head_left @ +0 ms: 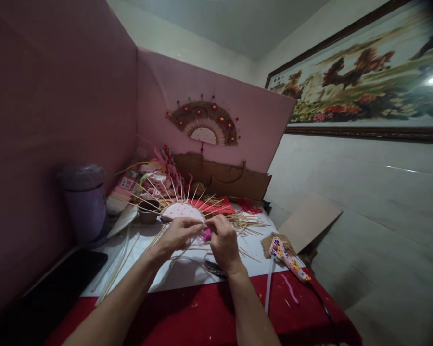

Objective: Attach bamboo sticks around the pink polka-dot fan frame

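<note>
Above the table I see a handmade fan [183, 210], a pale half-disc with pink dots and thin wooden sticks spreading from its curved edge. My left hand [180, 236] is closed on its lower edge, thumb and fingers pressed together. Close beside it, my right hand [224, 240] is pinched at the fan's right corner. Whatever lies between those right fingertips is too small to make out. A bright magenta piece [207, 234] shows between the two hands. Beneath my right wrist lies a dark-handled tool [214, 269], partly hidden.
A finished fan [204, 122] hangs on the pink board behind. Loose sticks [247, 222] lie right of centre. A flower-patterned glue gun [288, 259] rests at the right on burlap. On the left stand a purple bin [86, 206], a brown cup [149, 214] and a black phone [77, 269].
</note>
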Motion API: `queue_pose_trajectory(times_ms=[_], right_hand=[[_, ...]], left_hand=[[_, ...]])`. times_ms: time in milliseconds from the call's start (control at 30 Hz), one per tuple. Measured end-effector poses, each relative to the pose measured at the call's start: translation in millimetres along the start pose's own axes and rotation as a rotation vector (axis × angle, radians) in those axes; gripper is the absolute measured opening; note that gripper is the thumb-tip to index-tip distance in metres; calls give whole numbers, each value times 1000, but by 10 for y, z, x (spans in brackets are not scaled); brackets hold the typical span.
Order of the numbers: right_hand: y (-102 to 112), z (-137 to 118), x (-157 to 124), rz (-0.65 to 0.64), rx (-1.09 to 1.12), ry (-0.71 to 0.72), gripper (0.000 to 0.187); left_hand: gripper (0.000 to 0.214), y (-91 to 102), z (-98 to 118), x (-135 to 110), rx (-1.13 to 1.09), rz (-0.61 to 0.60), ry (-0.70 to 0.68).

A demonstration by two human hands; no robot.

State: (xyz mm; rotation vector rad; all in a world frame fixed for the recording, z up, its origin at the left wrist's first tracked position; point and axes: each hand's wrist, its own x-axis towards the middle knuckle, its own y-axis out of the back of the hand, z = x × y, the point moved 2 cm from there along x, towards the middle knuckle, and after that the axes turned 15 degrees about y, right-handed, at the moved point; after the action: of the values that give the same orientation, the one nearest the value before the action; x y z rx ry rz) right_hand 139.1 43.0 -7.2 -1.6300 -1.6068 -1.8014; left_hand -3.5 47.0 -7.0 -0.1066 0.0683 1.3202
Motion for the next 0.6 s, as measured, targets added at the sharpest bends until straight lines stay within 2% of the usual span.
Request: queue_pose_trajectory(times_ms=[67, 300, 600], right_hand=[[-9, -12, 1, -10, 10, 14, 22], [-42, 2, -3, 33, -7, -50, 19], [-51, 33, -33, 33, -118, -140, 16]], left_hand=[[33, -54, -31, -10, 39, -67, -3], [27, -18, -58, 35, 4, -35, -39], [30, -26, -118, 55, -17, -129, 43]])
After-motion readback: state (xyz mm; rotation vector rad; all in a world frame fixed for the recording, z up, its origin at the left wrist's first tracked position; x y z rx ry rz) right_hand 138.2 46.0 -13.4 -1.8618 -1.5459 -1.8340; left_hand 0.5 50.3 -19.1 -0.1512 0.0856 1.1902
